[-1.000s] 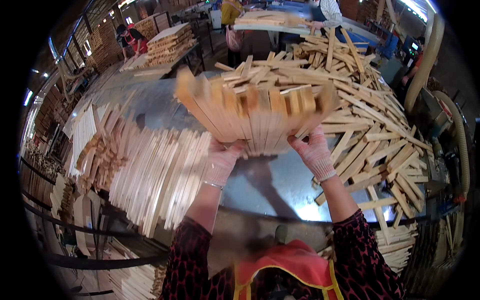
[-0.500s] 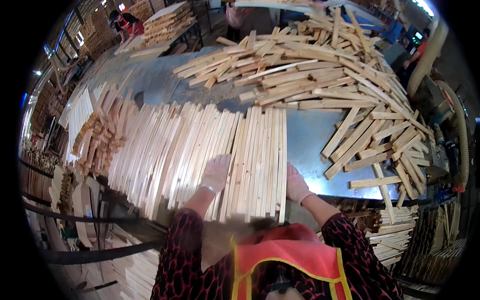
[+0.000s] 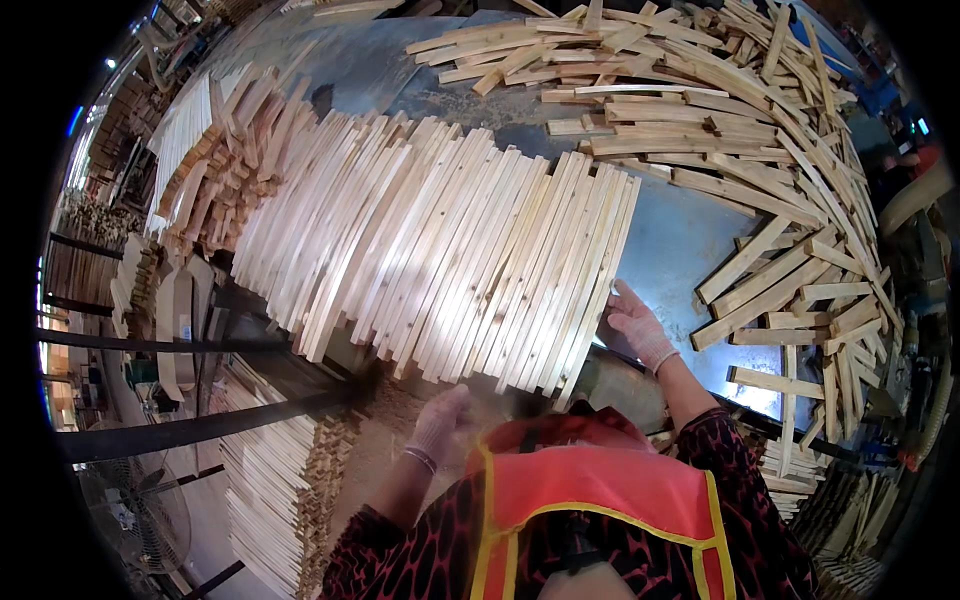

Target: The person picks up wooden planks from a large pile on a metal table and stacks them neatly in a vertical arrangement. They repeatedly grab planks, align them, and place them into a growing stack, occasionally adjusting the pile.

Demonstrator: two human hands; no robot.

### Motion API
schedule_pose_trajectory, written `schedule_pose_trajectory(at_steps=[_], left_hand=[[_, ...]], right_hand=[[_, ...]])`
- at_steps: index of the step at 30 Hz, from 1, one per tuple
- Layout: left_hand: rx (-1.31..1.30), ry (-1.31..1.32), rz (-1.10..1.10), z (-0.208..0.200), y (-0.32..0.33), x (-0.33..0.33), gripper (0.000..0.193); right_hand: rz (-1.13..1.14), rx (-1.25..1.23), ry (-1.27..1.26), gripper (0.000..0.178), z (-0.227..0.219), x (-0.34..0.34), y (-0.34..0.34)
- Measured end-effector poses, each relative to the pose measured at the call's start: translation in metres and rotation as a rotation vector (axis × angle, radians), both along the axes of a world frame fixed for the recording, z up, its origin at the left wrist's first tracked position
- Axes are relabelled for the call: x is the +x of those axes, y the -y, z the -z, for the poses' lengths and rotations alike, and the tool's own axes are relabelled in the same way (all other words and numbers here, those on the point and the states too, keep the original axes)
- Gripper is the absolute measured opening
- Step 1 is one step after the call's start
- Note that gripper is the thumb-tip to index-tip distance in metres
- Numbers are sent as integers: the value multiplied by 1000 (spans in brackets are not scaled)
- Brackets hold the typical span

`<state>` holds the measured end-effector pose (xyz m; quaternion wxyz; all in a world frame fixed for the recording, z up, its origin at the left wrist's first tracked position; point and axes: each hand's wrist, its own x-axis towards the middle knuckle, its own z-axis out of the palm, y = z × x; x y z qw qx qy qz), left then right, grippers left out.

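Observation:
A row of light wooden strips [image 3: 450,240] lies side by side on the metal table, their near ends uneven and reaching past its front edge. At the row's right side, my gloved right hand [image 3: 640,328] has its fingers apart, the fingertips at the outermost strip near its close end. My gloved left hand [image 3: 440,420] is just below the near ends of the strips, off the wood; its fingers look bent but are blurred, and nothing shows in them.
Loose wooden pieces [image 3: 720,130] are heaped across the far and right parts of the metal table [image 3: 670,240]. More strips are stacked [image 3: 195,160] at the left. Below left are a dark metal bar [image 3: 190,432], a fan [image 3: 130,510] and a strip stack [image 3: 265,490].
My left hand has left the top of the strips and dropped to below their near ends. My right hand stays by the right edge, fingers now more spread. The view has tilted downward.

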<state>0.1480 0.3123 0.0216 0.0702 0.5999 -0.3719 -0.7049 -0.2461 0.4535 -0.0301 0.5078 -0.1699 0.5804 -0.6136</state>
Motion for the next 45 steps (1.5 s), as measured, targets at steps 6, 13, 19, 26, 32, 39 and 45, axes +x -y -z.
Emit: schedule_pose_trajectory(at_steps=[6, 13, 19, 26, 32, 39, 45], left_hand=[[399, -575, -736, 60, -34, -29, 44], [115, -317, -501, -4, -34, -21, 33], [156, -561, -65, -64, 46, 10, 57], [-481, -151, 748, -37, 155, -128, 58], [-1117, 383, 1005, -71, 152, -152, 66], [-1512, 979, 900, -14, 284, 8, 62], [-1640, 915, 966, -46, 233, -38, 81]], right_hand=[[-80, 290, 70, 70, -22, 74, -41], [150, 236, 402, 65, 23, 130, -23], [269, 143, 463, 57, 4, 131, -34], [362, 61, 433, 47, -13, 131, -49], [432, -56, 434, 41, -62, 125, -74], [359, -139, 632, 48, -70, 126, -92], [219, -24, 598, 59, -93, 139, -142]])
